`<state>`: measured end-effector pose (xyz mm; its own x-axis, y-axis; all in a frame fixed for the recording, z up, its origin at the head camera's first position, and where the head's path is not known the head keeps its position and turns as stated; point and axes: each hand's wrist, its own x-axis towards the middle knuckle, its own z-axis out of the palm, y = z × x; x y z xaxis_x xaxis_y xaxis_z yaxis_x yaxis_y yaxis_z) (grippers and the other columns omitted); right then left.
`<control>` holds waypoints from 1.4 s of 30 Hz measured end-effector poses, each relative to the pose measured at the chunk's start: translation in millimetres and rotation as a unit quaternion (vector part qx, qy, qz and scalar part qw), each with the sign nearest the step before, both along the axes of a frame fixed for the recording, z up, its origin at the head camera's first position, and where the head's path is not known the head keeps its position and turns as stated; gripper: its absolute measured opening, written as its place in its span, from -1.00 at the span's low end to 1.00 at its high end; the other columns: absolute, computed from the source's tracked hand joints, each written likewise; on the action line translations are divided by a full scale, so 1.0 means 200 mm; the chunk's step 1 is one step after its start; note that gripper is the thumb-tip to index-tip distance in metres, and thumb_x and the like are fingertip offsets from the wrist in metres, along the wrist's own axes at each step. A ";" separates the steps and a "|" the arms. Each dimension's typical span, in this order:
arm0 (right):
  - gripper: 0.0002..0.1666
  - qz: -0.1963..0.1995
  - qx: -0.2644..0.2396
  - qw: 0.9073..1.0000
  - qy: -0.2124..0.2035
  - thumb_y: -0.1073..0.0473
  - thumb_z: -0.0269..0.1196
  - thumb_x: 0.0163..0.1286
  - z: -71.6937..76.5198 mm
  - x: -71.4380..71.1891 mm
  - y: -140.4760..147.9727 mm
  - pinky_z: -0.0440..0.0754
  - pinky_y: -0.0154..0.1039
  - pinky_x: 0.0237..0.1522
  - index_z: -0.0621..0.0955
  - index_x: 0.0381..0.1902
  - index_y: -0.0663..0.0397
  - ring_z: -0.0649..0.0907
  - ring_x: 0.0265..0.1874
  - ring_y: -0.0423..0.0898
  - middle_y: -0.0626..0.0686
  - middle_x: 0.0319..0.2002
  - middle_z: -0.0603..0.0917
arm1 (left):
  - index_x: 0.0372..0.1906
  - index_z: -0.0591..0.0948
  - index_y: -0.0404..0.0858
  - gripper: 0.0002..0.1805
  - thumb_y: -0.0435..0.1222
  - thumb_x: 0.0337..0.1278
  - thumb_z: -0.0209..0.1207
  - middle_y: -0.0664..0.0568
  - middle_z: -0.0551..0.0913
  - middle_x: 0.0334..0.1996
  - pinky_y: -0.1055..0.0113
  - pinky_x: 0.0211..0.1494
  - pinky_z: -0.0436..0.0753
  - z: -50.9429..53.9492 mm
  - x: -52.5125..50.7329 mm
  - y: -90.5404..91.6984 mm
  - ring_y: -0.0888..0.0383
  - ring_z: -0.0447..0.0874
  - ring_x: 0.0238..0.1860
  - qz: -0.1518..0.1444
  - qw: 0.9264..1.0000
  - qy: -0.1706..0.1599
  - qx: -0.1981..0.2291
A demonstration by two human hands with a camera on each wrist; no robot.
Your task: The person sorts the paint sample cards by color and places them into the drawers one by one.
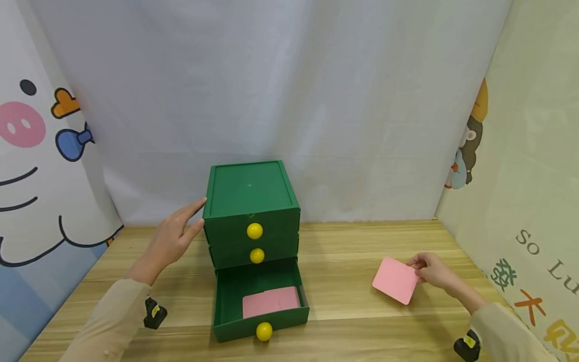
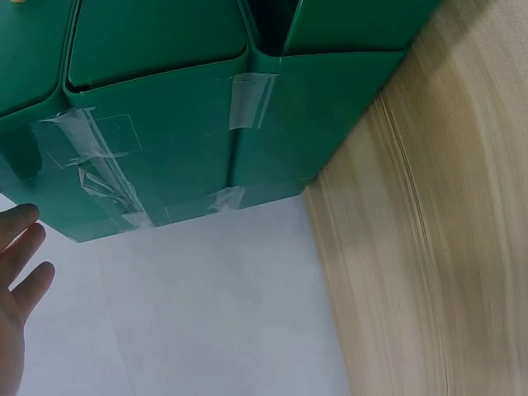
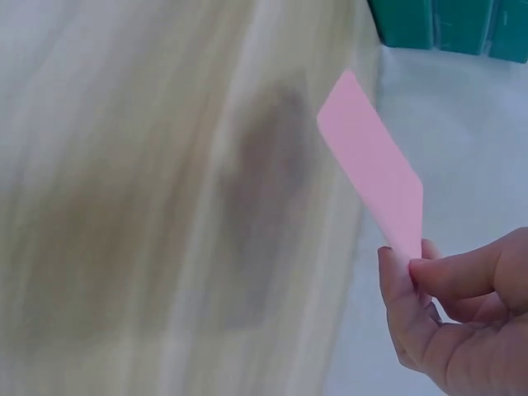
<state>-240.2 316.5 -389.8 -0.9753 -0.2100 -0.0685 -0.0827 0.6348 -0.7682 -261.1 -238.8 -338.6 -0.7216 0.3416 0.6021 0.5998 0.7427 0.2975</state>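
A square pink card (image 1: 396,280) is pinched at one corner between the thumb and fingers of my right hand (image 1: 434,274), raised above the table; the right wrist view shows the same card (image 3: 375,165) tilted over its shadow. My left hand (image 1: 172,239) has its fingers extended at the upper left side of a green drawer cabinet (image 1: 251,188). In the left wrist view, part of the left hand (image 2: 18,289) shows near the taped cabinet side (image 2: 165,157). The cabinet's bottom drawer (image 1: 235,281) is pulled out, and pink cards (image 1: 267,302) lie inside it.
Two upper drawers with yellow knobs (image 1: 255,231) are closed. The bottom drawer's yellow knob (image 1: 264,331) faces the front of the wooden table (image 1: 344,301). A white curtain (image 1: 362,125) hangs behind, and printed cloths stand at the left (image 1: 36,171) and right (image 1: 520,176).
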 end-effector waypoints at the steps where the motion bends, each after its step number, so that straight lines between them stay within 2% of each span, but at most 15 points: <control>1: -0.76 0.004 0.001 1.000 0.003 0.58 -0.06 0.18 0.02 -0.01 -0.01 0.64 -0.28 -0.44 0.40 -0.18 0.68 0.42 -0.45 -0.12 0.15 -0.41 0.40 | 0.32 0.25 -0.32 -0.48 -0.22 0.32 -0.05 -0.29 0.35 0.20 -0.16 0.14 0.33 0.00 0.00 0.00 -0.24 0.31 0.18 0.001 1.000 0.000 -0.001; 7: -0.75 0.016 0.010 1.000 0.010 0.55 -0.06 0.23 0.12 -0.05 -0.13 0.63 -0.29 -0.43 0.41 -0.14 0.62 0.43 -0.40 -0.06 0.19 -0.37 0.39 | 0.33 0.24 -0.30 -0.48 -0.21 0.33 -0.06 -0.29 0.35 0.20 -0.17 0.14 0.33 0.00 0.00 0.00 -0.24 0.30 0.18 0.002 1.000 -0.007 -0.001; 12: -0.75 0.037 0.013 0.999 0.019 0.54 -0.05 0.22 0.20 -0.08 -0.25 0.60 -0.35 -0.46 0.45 -0.15 0.57 0.45 -0.42 -0.06 0.15 -0.40 0.40 | 0.32 0.26 -0.32 -0.48 -0.21 0.32 -0.05 -0.29 0.36 0.19 -0.16 0.15 0.33 0.00 0.00 0.00 -0.23 0.32 0.18 0.005 1.000 0.000 -0.003; 23: -0.75 0.103 -0.002 0.994 0.033 0.56 -0.05 0.21 0.31 -0.10 -0.54 0.61 -0.32 -0.44 0.48 -0.17 0.54 0.48 -0.43 -0.06 0.16 -0.42 0.44 | 0.33 0.25 -0.29 -0.48 -0.20 0.32 -0.05 -0.29 0.35 0.20 -0.16 0.14 0.33 0.01 0.00 0.00 -0.23 0.31 0.18 0.005 1.000 -0.004 -0.001; 30: -0.74 0.133 -0.029 0.990 0.042 0.59 -0.06 0.22 0.30 -0.11 -0.77 0.63 -0.32 -0.42 0.50 -0.17 0.51 0.49 -0.44 -0.08 0.19 -0.40 0.45 | 0.32 0.25 -0.31 -0.48 -0.22 0.32 -0.05 -0.30 0.36 0.19 -0.16 0.14 0.33 0.00 0.01 0.00 -0.24 0.31 0.18 0.003 1.000 0.000 0.001; 36: -0.74 0.169 -0.042 0.983 0.060 0.62 -0.05 0.17 0.26 -0.11 -0.95 0.63 -0.34 -0.46 0.53 -0.24 0.51 0.49 -0.48 -0.04 0.17 -0.45 0.47 | 0.33 0.24 -0.29 -0.47 -0.20 0.33 -0.06 -0.29 0.35 0.20 -0.16 0.15 0.33 0.01 0.01 0.00 -0.24 0.30 0.19 0.008 1.000 -0.007 -0.005; 42: -0.71 0.200 -0.032 0.975 0.093 0.65 -0.06 0.11 0.20 -0.08 -1.10 0.57 -0.42 -0.54 0.56 -0.31 0.45 0.49 -0.54 -0.09 0.16 -0.47 0.50 | 0.32 0.25 -0.32 -0.48 -0.21 0.32 -0.05 -0.31 0.35 0.20 -0.16 0.15 0.32 0.01 0.00 0.00 -0.25 0.30 0.18 0.003 1.000 -0.004 -0.001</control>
